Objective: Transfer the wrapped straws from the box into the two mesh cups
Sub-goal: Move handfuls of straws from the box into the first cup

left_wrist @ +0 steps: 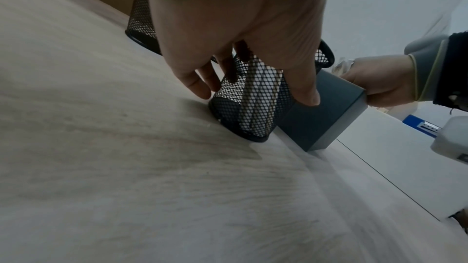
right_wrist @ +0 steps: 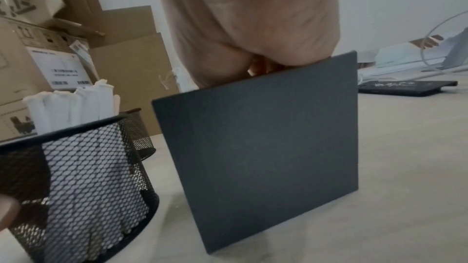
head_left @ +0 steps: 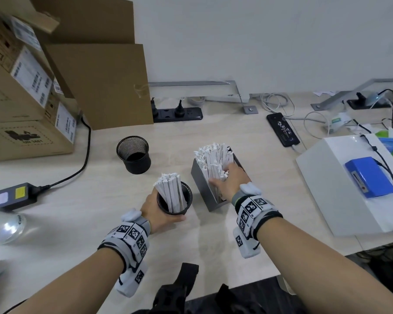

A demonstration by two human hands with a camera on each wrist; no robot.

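Observation:
A grey box (head_left: 202,189) stands upright on the desk, packed with white wrapped straws (head_left: 213,157). My right hand (head_left: 222,177) reaches into its top, thumb and fingers closed round a bunch of those straws; in the right wrist view the box wall (right_wrist: 266,137) hides the fingertips. Left of the box is the near mesh cup (head_left: 182,200), partly filled with upright wrapped straws (head_left: 170,189). My left hand (head_left: 166,207) grips this cup by its side, thumb and fingers spread round the mesh (left_wrist: 243,123). The far mesh cup (head_left: 134,155) stands empty behind it.
Stacked cardboard boxes (head_left: 21,87) fill the back left. A power adapter (head_left: 12,196) and its cable lie at the left. A power strip (head_left: 177,114) and a phone (head_left: 282,130) lie behind. A white case (head_left: 326,189) carrying a blue pack (head_left: 369,177) stands at the right.

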